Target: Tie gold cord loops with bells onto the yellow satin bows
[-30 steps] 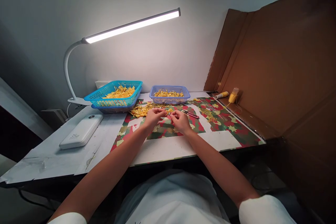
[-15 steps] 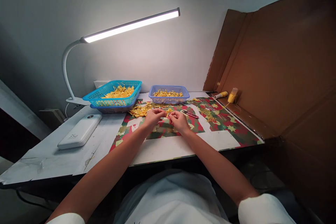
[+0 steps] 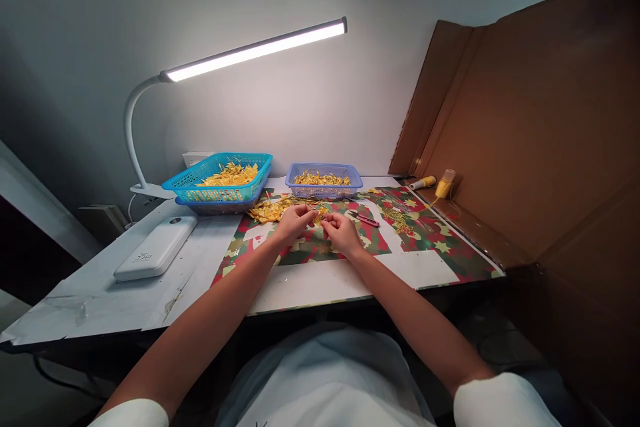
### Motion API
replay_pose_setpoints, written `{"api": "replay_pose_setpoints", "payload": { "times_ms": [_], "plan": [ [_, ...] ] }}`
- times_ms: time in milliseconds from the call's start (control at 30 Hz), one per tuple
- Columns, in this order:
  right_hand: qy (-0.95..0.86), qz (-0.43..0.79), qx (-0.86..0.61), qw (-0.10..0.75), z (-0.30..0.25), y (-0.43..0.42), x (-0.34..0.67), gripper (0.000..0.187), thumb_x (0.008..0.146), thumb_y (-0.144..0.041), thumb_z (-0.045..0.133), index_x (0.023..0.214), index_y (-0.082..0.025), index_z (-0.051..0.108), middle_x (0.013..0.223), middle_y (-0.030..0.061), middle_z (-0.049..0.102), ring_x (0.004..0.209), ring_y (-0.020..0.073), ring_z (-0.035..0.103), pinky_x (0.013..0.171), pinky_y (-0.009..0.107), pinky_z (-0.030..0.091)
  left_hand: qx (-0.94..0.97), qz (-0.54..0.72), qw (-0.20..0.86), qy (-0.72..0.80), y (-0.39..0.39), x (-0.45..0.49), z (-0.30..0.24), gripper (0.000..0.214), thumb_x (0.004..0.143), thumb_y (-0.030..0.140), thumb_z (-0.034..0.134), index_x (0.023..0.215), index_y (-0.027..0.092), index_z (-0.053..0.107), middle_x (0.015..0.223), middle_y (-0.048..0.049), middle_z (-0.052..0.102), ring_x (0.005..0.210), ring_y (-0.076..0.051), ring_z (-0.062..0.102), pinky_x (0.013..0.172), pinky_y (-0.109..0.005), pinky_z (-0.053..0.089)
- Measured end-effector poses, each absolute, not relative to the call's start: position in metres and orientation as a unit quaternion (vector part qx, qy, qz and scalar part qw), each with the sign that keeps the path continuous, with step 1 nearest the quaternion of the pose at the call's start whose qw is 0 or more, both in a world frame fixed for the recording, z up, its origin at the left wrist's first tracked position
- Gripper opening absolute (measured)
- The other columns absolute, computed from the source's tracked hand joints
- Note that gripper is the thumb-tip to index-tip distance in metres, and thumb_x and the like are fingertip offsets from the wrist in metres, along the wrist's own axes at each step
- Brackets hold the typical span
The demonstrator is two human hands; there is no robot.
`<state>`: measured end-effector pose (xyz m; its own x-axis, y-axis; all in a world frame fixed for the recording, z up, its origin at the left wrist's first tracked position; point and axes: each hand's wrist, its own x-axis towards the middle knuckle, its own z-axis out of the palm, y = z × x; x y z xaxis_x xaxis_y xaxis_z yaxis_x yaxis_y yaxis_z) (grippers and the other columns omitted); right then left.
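Note:
Above the patterned table cover [image 3: 325,249], my left hand [image 3: 296,221] and my right hand [image 3: 342,232] nearly meet, each with thumb and fingers pinched. A small golden-yellow piece shows between the fingertips; its exact kind is too small to make out. Just behind my left hand lies a pile of gold leaf-like pieces [image 3: 266,211]. Pink-handled snippers [image 3: 369,221] rest to the right of my right hand. A loose tangle of thin gold strands [image 3: 399,220] lies farther right.
A turquoise basket [image 3: 175,185] of gold pieces sits on a blue one at the back left. A purple-blue basket [image 3: 325,192] stands behind my hands. A white power bank [image 3: 156,250], a lit lamp [image 3: 260,50], yellow-capped bottles [image 3: 444,185] and a cardboard wall [image 3: 525,127] surround the work area.
The view has shifted slightly. Both hands stay close together, pinched, with only small finger movement.

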<state>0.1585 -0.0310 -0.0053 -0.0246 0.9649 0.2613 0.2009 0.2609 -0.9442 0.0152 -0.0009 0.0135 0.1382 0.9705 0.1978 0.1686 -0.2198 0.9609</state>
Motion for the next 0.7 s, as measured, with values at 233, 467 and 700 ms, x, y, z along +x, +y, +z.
{"api": "replay_pose_setpoints", "payload": {
  "times_ms": [233, 467, 700],
  "plan": [
    [-0.609, 0.375, -0.475, 0.513, -0.0018, -0.0328, 0.1589, 0.014, 0.073, -0.032, 0.051, 0.068, -0.019, 0.052, 0.048, -0.0044, 0.053, 0.044, 0.0113, 0.046, 0.049, 0.024, 0.034, 0.592, 0.470, 0.465, 0.461, -0.0001, 0.0151, 0.0127, 0.020, 0.062, 0.035, 0.061, 0.059, 0.016, 0.057, 0.054, 0.0014, 0.055, 0.051, -0.010, 0.051, 0.047, -0.020, 0.038],
    [-0.607, 0.374, -0.471, 0.520, -0.0026, -0.0341, 0.1588, 0.016, 0.073, -0.034, 0.050, 0.067, -0.019, 0.052, 0.048, -0.0039, 0.054, 0.043, 0.0106, 0.043, 0.047, 0.023, 0.031, 0.553, 0.467, 0.508, 0.467, 0.0028, 0.0158, 0.0099, 0.019, 0.060, 0.033, 0.063, 0.062, 0.015, 0.059, 0.055, 0.0016, 0.055, 0.050, -0.009, 0.051, 0.045, -0.018, 0.037],
    [-0.605, 0.376, -0.472, 0.519, -0.0019, -0.0344, 0.1587, 0.016, 0.072, -0.035, 0.050, 0.066, -0.020, 0.052, 0.047, -0.0041, 0.053, 0.042, 0.0101, 0.041, 0.046, 0.023, 0.030, 0.526, 0.472, 0.524, 0.475, 0.0015, 0.0176, 0.0120, 0.020, 0.058, 0.033, 0.065, 0.065, 0.015, 0.059, 0.057, 0.0015, 0.055, 0.050, -0.008, 0.050, 0.045, -0.017, 0.037]
  ]
}}
